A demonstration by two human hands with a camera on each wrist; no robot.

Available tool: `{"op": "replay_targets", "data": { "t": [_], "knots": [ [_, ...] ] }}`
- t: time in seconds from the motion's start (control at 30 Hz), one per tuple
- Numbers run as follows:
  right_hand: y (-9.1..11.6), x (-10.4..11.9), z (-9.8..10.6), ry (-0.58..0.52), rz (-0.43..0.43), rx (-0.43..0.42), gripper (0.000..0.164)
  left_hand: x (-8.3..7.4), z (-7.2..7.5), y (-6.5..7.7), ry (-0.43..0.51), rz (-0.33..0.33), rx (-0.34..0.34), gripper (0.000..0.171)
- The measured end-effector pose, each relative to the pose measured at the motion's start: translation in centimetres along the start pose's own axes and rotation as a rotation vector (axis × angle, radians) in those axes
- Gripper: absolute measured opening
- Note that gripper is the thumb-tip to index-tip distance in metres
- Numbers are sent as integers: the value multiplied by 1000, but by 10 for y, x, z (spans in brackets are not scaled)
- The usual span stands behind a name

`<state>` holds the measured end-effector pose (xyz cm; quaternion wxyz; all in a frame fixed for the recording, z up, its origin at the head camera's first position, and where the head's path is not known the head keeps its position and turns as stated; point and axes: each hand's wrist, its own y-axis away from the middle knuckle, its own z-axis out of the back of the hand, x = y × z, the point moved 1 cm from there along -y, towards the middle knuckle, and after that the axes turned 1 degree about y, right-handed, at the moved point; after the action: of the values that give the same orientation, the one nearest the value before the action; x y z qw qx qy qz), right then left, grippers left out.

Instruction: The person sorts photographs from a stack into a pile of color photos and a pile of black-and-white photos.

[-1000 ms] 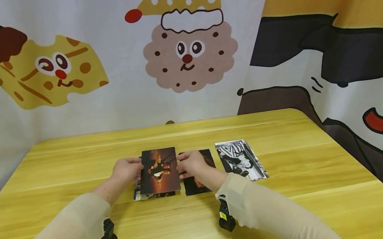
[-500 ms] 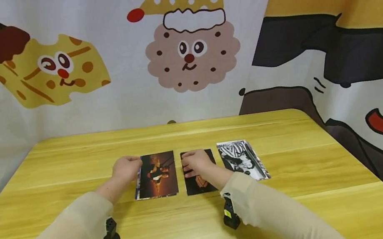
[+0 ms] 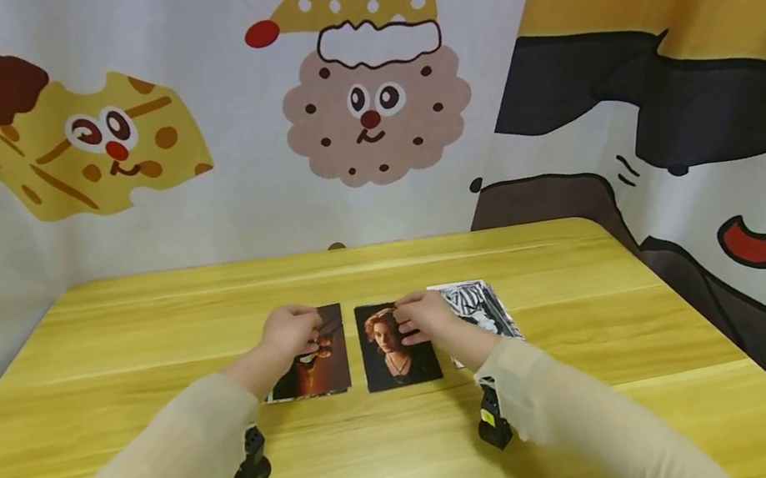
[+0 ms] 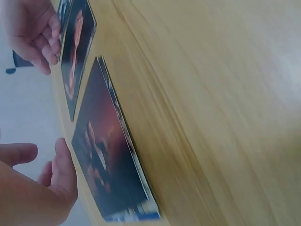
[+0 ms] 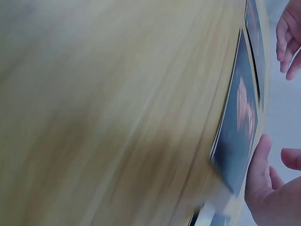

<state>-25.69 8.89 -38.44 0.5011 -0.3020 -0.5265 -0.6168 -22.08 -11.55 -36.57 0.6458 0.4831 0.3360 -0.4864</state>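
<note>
A dark orange-brown photo (image 3: 325,371) tops the left pile on the wooden table. My left hand (image 3: 290,335) hovers over its upper part, thumb and fingers apart and holding nothing in the left wrist view. In the middle lies a dark portrait photo (image 3: 397,359) of a person with reddish hair. Close over its right edge is my right hand (image 3: 430,317), its fingers loosely bent and nothing between them. Partly covered by that hand and wrist, a black-and-white photo (image 3: 481,303) lies on top of the right pile.
The three piles stand side by side in a row on the light wooden table (image 3: 360,463), with narrow gaps between them. Behind the table hangs a curtain (image 3: 256,209) with cartoon prints. A small black camera (image 3: 250,464) sits under the left wrist, another (image 3: 493,419) under the right.
The orange-brown photo was held between both hands, then lowered onto the left pile and let go. Both hands have since shifted right, the right one uncovering most of the portrait photo.
</note>
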Motion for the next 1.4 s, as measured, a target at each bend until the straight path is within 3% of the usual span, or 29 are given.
{"op": "replay_targets", "data": {
  "t": [0.4, 0.7, 1.0, 1.17, 1.4],
  "knots": [
    [3, -8, 37, 46, -42, -27, 43, -3, -38, -5, 58, 20, 127, 44],
    [9, -9, 40, 69, -53, -2, 41, -3, -44, -1, -7, 11, 156, 45],
    [11, -11, 38, 71, -62, -2, 43, -4, -50, -2, 24, 12, 181, 46],
    [12, -10, 37, 77, -73, -28, 41, -5, -51, -1, 39, 19, 169, 46],
    [12, -10, 37, 52, -62, -52, 40, -2, -53, -2, 56, 0, 93, 46]
  ]
}}
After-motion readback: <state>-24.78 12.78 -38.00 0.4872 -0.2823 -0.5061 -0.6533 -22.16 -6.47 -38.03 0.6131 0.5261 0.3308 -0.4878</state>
